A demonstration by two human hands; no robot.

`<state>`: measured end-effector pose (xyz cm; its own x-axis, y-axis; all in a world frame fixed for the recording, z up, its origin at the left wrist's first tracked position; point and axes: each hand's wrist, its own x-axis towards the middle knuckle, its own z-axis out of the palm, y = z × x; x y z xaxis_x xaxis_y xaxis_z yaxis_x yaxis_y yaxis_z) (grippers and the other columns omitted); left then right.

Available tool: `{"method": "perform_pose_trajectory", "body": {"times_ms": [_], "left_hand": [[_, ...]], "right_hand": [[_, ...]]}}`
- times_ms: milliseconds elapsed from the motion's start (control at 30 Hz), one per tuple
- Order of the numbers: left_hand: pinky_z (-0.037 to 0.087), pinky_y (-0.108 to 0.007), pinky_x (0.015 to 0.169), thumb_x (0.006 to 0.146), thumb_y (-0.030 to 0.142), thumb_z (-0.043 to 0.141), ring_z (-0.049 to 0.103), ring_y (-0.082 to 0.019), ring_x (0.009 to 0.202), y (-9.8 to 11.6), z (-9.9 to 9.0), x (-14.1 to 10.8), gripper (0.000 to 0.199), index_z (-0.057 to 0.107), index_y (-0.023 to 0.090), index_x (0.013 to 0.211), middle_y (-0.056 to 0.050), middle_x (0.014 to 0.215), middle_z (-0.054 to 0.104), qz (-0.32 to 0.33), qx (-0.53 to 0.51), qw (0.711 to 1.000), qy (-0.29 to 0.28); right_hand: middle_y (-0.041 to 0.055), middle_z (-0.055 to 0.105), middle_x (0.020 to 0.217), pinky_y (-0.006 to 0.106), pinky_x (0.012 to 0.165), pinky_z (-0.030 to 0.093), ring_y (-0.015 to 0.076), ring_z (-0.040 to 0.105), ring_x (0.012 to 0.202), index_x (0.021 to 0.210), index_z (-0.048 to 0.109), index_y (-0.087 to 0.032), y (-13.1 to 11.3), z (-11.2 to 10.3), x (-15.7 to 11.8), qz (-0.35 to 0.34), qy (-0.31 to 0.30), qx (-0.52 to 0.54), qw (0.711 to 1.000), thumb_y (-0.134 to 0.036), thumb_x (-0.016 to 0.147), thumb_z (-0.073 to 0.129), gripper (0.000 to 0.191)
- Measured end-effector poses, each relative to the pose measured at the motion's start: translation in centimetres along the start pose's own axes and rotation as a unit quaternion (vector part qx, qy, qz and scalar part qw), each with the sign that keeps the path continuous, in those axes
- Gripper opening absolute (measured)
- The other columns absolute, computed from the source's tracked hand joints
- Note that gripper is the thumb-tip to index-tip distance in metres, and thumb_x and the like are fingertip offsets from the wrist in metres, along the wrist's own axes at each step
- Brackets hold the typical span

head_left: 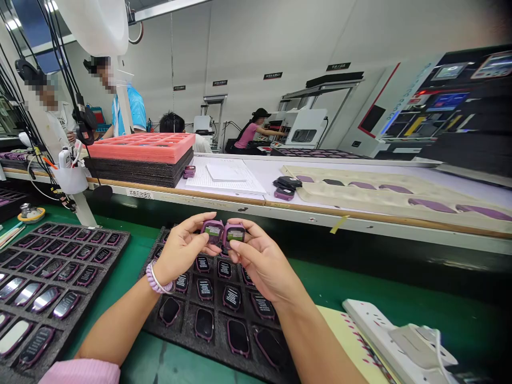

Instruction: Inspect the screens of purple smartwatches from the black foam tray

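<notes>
Side by side above a black foam tray (pixel 188 320), two purple smartwatch bodies are held up with lit screens. My left hand (pixel 184 246) grips the left smartwatch (pixel 213 230) between thumb and fingers. The right smartwatch (pixel 234 233) is pinched in my right hand (pixel 260 256), thumb at its lower edge. The two watches are close together; I cannot tell whether they touch. Below them, the tray's compartments hold several more watch bodies, some showing white text and some dark. My forearms cover parts of this tray.
Another foam tray (pixel 108 277) full of watch bodies lies at left on the green mat. A white power strip (pixel 384 336) sits at right on yellow paper (pixel 340 336). The raised shelf (pixel 240 200) bears red and black foam trays (pixel 140 146). Several people work beyond.
</notes>
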<state>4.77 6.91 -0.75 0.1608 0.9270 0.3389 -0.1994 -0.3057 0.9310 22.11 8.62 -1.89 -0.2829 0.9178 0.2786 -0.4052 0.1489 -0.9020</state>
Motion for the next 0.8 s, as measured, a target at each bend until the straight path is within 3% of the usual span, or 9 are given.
{"method": "perform_pose_trajectory", "body": {"times_ms": [500, 667, 800], "left_hand": [[0.062, -0.021, 0.069, 0.080, 0.019, 0.062, 0.073, -0.014, 0.073, 0.0, 0.0, 0.1, 0.048, 0.059, 0.018, 0.128, -0.007, 0.109, 0.066, 0.005, 0.001, 1.000, -0.013], [0.062, -0.022, 0.070, 0.077, 0.018, 0.064, 0.072, -0.013, 0.073, -0.1, -0.3, 0.3, 0.049, 0.058, 0.018, 0.126, -0.008, 0.111, 0.066, 0.009, -0.002, 1.000, -0.009], [0.061, -0.022, 0.069, 0.074, 0.018, 0.064, 0.072, -0.014, 0.071, 0.8, -0.5, 3.0, 0.050, 0.057, 0.017, 0.124, -0.008, 0.110, 0.066, 0.031, -0.005, 1.000, 0.002]], "right_hand": [[-0.0008, 0.059, 0.083, 0.022, 0.056, 0.043, 0.0099, 0.049, 0.060, 0.111, 0.064, -0.023, -0.2, 0.1, -0.1, 0.001, 0.000, -0.005, 1.000, -0.026, 0.072, 0.083, 0.043], [0.0024, 0.063, 0.087, 0.025, 0.056, 0.044, 0.0129, 0.051, 0.061, 0.109, 0.065, -0.023, -0.2, -0.1, 0.2, 0.004, 0.003, 0.024, 1.000, -0.042, 0.077, 0.084, 0.043], [0.0066, 0.067, 0.089, 0.026, 0.054, 0.043, 0.0153, 0.053, 0.063, 0.102, 0.066, -0.021, -1.9, -0.7, 2.6, -0.024, 0.000, 0.036, 0.999, -0.056, 0.080, 0.079, 0.043]]}}
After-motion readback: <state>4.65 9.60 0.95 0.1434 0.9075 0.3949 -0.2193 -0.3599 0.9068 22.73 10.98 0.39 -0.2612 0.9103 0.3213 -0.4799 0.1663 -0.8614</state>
